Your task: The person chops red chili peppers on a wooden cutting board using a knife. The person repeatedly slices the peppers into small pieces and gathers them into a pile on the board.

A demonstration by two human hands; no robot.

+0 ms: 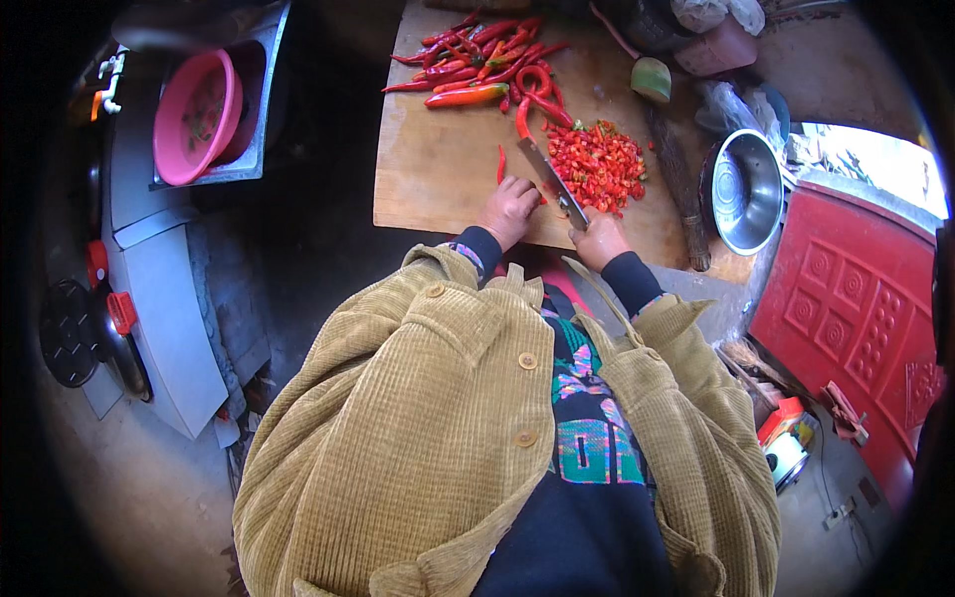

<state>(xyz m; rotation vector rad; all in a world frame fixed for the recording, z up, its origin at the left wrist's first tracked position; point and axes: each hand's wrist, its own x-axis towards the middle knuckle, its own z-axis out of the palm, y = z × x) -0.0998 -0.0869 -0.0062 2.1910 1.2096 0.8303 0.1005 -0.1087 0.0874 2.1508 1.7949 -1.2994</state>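
Note:
My left hand (pixel 510 212) is curled at the near edge of a wooden board (pixel 433 164), over a red chili pepper (pixel 501 164). The pepper's thin end sticks out past the knuckles, and a bit of red shows at the fingertips beside the blade; the rest is hidden. My right hand (pixel 600 240) grips a kitchen knife (pixel 550 179), its blade slanting away to the upper left. Right of the blade lies a heap of chopped red chili (pixel 597 164). Whole red chili peppers (pixel 477 63) are piled at the board's far side.
A bundled twig brush (pixel 675 186) and a steel basin (pixel 746 192) are on the right, with a pale green object (pixel 651 80) farther back. At left, a pink basin (pixel 198 119) sits in a metal sink (pixel 257 112). A red panelled door (pixel 850 313) stands far right.

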